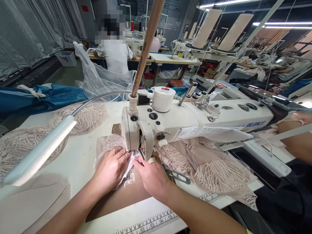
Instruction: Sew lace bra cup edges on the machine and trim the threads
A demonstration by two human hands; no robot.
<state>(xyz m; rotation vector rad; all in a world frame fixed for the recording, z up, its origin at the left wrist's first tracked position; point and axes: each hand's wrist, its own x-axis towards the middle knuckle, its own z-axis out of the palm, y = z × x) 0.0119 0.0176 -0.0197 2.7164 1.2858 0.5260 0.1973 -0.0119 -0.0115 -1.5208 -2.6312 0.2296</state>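
A white sewing machine [136, 130] stands in front of me, its needle area between my hands. My left hand [112, 167] lies at the left of the presser foot, fingers pressed together on a pale lace piece [128, 166] that runs under the machine head. My right hand [154, 178] is closed at the right of the foot, thumb and forefinger at the edge of the same piece; its other fingers are partly hidden behind the machine head. Beneath the hands is a brown sheet [117, 203] with clear tape on it.
Beige lace cups [80, 118] lie at the left under a lit lamp [41, 149]. More lace fabric [214, 169] is bunched at the right, beside a metal plate [179, 177]. A printed ruler [151, 224] runs along the front edge. Co-workers sit ahead and at the right.
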